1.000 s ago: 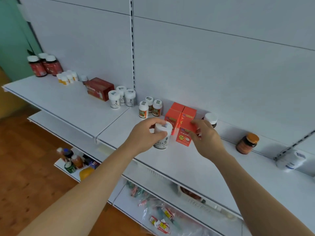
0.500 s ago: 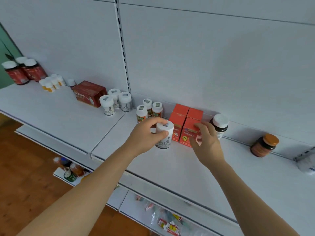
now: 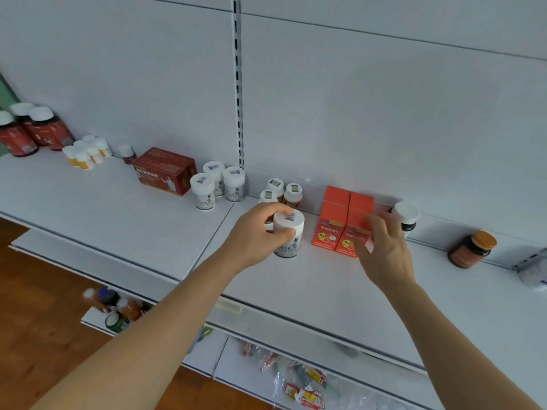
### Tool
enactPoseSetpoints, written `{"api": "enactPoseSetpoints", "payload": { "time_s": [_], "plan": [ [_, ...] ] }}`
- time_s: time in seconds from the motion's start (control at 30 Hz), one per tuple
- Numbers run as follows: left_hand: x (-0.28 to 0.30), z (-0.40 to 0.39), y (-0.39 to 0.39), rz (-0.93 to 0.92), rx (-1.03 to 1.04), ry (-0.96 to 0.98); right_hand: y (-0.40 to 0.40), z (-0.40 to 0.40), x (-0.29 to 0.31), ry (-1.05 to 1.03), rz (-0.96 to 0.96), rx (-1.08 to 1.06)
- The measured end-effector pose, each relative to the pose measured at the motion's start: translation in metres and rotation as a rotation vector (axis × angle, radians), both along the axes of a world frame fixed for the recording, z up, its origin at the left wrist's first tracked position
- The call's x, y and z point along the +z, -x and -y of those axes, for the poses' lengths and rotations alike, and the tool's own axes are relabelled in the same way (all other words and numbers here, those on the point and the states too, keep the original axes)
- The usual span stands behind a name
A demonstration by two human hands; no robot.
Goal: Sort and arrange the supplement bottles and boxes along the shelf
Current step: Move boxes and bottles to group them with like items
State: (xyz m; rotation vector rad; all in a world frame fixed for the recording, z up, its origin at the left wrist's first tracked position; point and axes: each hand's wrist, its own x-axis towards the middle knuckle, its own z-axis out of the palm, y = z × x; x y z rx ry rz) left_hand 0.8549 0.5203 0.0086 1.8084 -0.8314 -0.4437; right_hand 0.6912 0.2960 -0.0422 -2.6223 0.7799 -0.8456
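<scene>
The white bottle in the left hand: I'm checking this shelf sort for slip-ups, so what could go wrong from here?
1. The left hand grips the white bottle close to the small bottles behind it; swinging it back might topple them.
2. The right hand works at the orange boxes beside the dark bottle with a white cap; a sideways push could knock it over.

Shop, pharmacy or health-store aisle. White metal gondola shelf (image 3: 88, 208) running along white back panel, slotted upright (image 3: 238, 93) showing between panels. Supplement bottles (image 3: 220, 184) and orange boxes (image 3: 344, 224) sitting in small groups by kind. Lower shelf (image 3: 254, 371) carrying packaged goods. Wood-look floor (image 3: 35, 315) lying below.
</scene>
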Motion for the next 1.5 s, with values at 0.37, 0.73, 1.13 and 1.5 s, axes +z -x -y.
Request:
{"api": "enactPoseSetpoints", "payload": {
  "time_s": [0.37, 0.73, 1.13, 1.5],
  "plan": [
    [0.006, -0.082, -0.075, 0.226, 0.006, -0.088, -0.078, -0.118, 0.013, 0.266, 0.037, 0.171],
    [0.008, -0.048, -0.152, 0.558, -0.064, -0.289, -0.166, -0.128, 0.013, 0.198, -0.010, 0.206],
    [-0.043, -0.040, -0.199, 0.857, -0.144, -0.266, -0.192, -0.124, 0.008, 0.136, -0.055, 0.101],
    [-0.047, -0.042, -0.212, 0.957, -0.185, -0.256, -0.191, -0.152, 0.010, 0.134, -0.134, -0.054]
  ]
}}
